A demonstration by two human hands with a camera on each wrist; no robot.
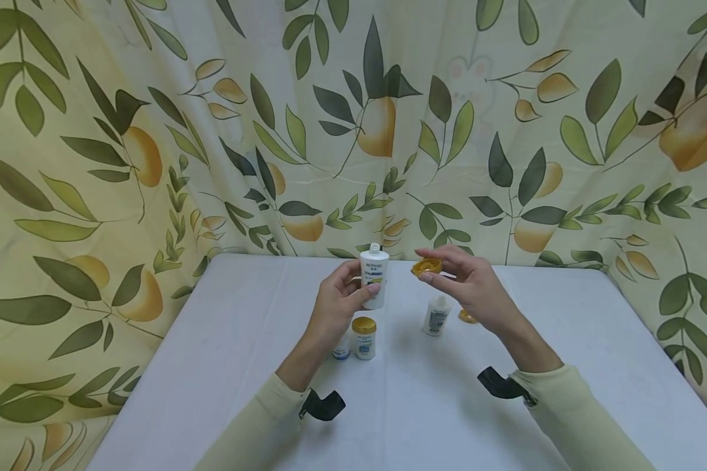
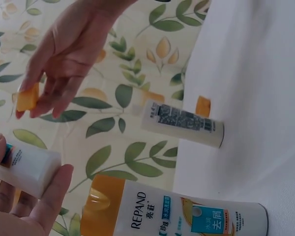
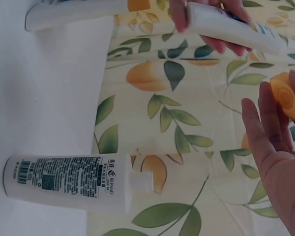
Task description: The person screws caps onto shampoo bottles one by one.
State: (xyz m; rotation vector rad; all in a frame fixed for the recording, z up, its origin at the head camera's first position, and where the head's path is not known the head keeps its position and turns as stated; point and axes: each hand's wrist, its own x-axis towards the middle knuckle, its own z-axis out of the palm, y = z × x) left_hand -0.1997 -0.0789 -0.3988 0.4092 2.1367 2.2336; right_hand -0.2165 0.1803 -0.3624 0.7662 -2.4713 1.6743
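My left hand point(image 1: 342, 294) grips a white shampoo bottle point(image 1: 374, 271) upright above the table, its bare neck showing at the top. To its right, my right hand point(image 1: 468, 275) pinches a golden-yellow cap point(image 1: 427, 265) between thumb and fingers, apart from the bottle. The right wrist view shows the hollow underside of this cap point(image 3: 286, 97). Below and between the hands stands an uncapped white bottle point(image 1: 436, 317), its printed back label point(image 3: 71, 176) facing the right wrist camera. A second yellow cap point(image 1: 467, 316) lies behind it, partly hidden by my right hand.
Under my left forearm stand a white bottle with a yellow cap point(image 1: 364, 337) and, beside it, another bottle point(image 1: 342, 350) mostly covered by the hand and wrist. The white tablecloth point(image 1: 212, 366) reaches back to a leaf-and-fruit patterned curtain point(image 1: 330, 131).
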